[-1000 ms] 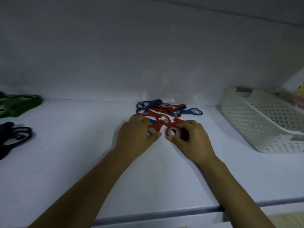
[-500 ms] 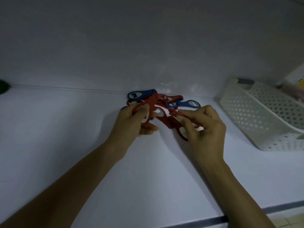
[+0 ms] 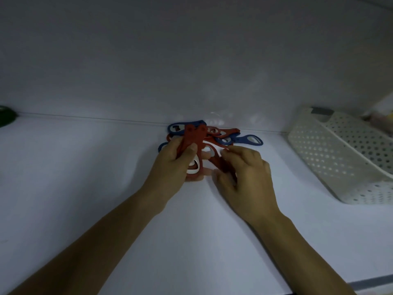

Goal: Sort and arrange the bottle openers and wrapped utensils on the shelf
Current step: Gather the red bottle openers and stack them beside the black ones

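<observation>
Now my left hand (image 3: 173, 165) has its grip clamped on two red openers (image 3: 194, 138), held over the pile (image 3: 228, 132) at the shelf's (image 3: 85, 188) back. My right hand (image 3: 244, 175) pinches a third opener (image 3: 215, 161) just beside them. A basket (image 3: 340, 158) sits to the right.

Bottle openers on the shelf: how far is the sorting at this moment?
Early stage. Done: little shows; a green item lies apart at the left. In hand: the left hand grips a few red openers, and the right hand pinches another red opener. To do: blue openers and red ones lie mixed by the back wall.
</observation>
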Motion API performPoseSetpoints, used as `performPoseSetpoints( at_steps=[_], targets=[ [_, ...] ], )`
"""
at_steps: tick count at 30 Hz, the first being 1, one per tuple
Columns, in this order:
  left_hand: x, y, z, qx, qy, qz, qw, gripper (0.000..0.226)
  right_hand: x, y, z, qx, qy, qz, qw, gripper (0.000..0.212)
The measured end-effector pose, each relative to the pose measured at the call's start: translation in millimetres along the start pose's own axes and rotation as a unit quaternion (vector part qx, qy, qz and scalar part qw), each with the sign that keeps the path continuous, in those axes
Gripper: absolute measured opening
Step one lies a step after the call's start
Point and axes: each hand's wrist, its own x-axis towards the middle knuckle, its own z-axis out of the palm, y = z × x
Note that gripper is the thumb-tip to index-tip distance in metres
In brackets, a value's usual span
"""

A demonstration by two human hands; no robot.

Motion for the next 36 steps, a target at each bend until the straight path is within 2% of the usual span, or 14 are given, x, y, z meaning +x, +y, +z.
performPoseSetpoints(
  at_steps=[2,7,9,11,13,16,18,21,24,27,30,33,34,36],
  targets=[
    [-0.3,2.8,-1.4,-0.023,0.012,0.001,1.000,0.027,1.1,4.3,1.8,-0.043,-0.051,0.045,0.997,0.041],
    [-1.6,5.8,-0.6,0.002,0.038,0.019,0.999,0.019,1.3,5.9,2.2,-0.041,0.008,0.011,0.999,0.026],
    [-1.8,4.5,-0.9,0.017,0.037,0.037,0.999,0.013,0.9,7.1,1.9,-0.030,0.058,0.022,0.998,0.024],
    [-3.1,4.5,-0.6,0.013,0.035,0.053,0.998,0.012,0.6,8.4,-0.7,0.067,0.110,0.077,0.989,0.029],
    [-3.9,4.2,-0.2,-0.002,0.046,0.075,0.996,0.013,-0.7,5.2,-4.0,0.192,0.147,0.117,0.963,0.026],
    [-4.1,1.6,0.7,0.007,0.071,0.123,0.990,0.022,-2.6,-1.5,-8.2,0.285,0.198,0.080,0.935,0.020],
    [-5.2,-3.0,2.0,0.051,0.048,0.150,0.986,0.036,-2.3,-4.1,-8.3,0.343,0.187,0.065,0.918,0.021],
    [-8.5,-10.9,4.6,0.167,-0.044,0.155,0.973,0.050,-2.6,-5.7,-8.5,0.420,0.146,0.055,0.894,0.022],
    [-10.4,-14.2,6.3,0.272,-0.096,0.172,0.942,0.038,-2.5,-7.0,-9.0,0.500,0.080,0.049,0.861,0.016],
    [-7.8,-14.7,4.8,0.204,-0.068,0.152,0.965,0.020,-1.4,-6.5,-6.9,0.469,0.092,0.045,0.877,0.021],
    [-5.7,-11.1,3.5,0.127,-0.023,0.103,0.986,0.023,-0.6,2.9,-5.6,0.335,0.152,0.111,0.923,0.019],
    [-3.9,-6.1,1.2,0.085,0.018,0.090,0.992,0.024,-0.7,13.3,-2.9,0.084,0.070,0.135,0.985,0.020],
    [-3.3,-4.8,0.3,0.075,0.029,0.085,0.993,0.024,-0.8,13.9,-1.2,0.034,0.040,0.120,0.991,0.020],
    [-2.6,-3.6,-0.2,0.068,0.041,0.076,0.994,0.020,-0.5,12.2,0.0,0.034,0.015,0.090,0.995,0.018]
  ],
)
